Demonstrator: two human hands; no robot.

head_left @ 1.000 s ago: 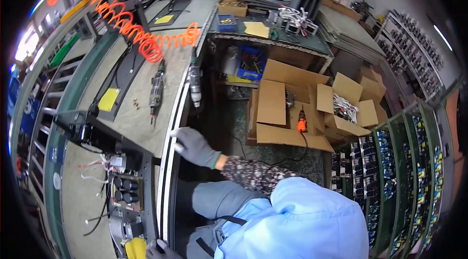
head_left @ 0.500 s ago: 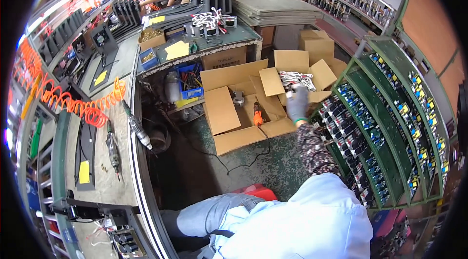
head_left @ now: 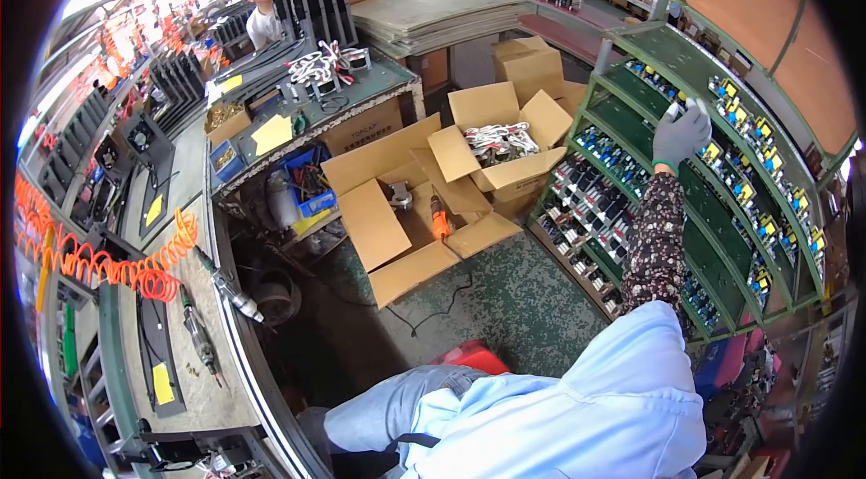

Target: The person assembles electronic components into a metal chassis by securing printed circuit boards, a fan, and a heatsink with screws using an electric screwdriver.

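Note:
My right hand [head_left: 681, 134], in a grey glove with pale fingertips, reaches out over the upper shelves of a green rack [head_left: 631, 105]. Its fingers point away from me, thumb and fingertips apart, and I make out nothing between them. Small circuit parts with yellow and blue pieces [head_left: 726, 100] lie on the shelf beside the fingertips. Along the lower shelves sit rows of black and white parts [head_left: 591, 208]. A dark floral sleeve [head_left: 657, 240] covers my right forearm. My left hand is not in view.
Open cartons stand on the floor: one holds an orange power tool [head_left: 439, 219], another bundled white cables [head_left: 501, 143]. A black cord [head_left: 433, 312] trails across the floor. Screwdrivers [head_left: 198, 335] and coiled orange hoses [head_left: 144, 267] are at the left bench. People are in the background.
My right hand has moved right, from beside the carton of white cables to the rack's upper shelves. The view has turned rightward. The person at the far bench has shifted posture.

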